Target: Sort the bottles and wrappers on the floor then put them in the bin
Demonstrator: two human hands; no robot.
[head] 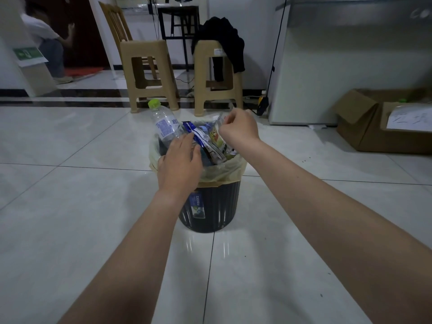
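A black ribbed bin (210,206) with a pale plastic liner (230,170) stands on the tiled floor in front of me. A clear bottle (164,125) with a green cap sticks out of it at the back left. Blue and white wrappers (205,141) fill the top. My left hand (180,162) lies flat over the bin's near left rim, fingers spread against the wrappers. My right hand (238,127) is pinched on the clear liner edge at the bin's far right side.
Two beige plastic stools (149,73) stand behind the bin, one draped with a black garment (224,40). A white cabinet (350,66) and an open cardboard box (383,122) are at the right. A person (46,43) crouches at the far left.
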